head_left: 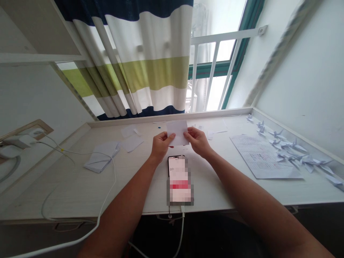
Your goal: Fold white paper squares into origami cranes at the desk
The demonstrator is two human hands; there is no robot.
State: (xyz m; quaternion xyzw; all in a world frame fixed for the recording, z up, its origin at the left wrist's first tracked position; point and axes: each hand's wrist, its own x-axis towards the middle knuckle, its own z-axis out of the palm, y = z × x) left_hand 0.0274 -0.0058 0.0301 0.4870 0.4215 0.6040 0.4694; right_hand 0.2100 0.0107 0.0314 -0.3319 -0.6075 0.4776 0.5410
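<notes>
A small white sheet of paper [177,129], nearly square, is held up above the desk between both hands. My left hand [160,145] pinches its lower left side, thumb on the near face. On the opposite edge my right hand [198,140] grips it the same way, with the fingers behind the sheet out of sight. Just below the hands a phone [179,173] lies face up, its lit screen partly blurred and a white cable plugged into its lower end.
Folded paper cranes [290,147] line the right edge beside a written sheet [262,157]. Paper stacks [102,157] and loose sheets [132,142] lie at left. A white charging cable [114,175] crosses the left side from the wall plugs [20,141]. A striped curtain [153,71] hangs behind.
</notes>
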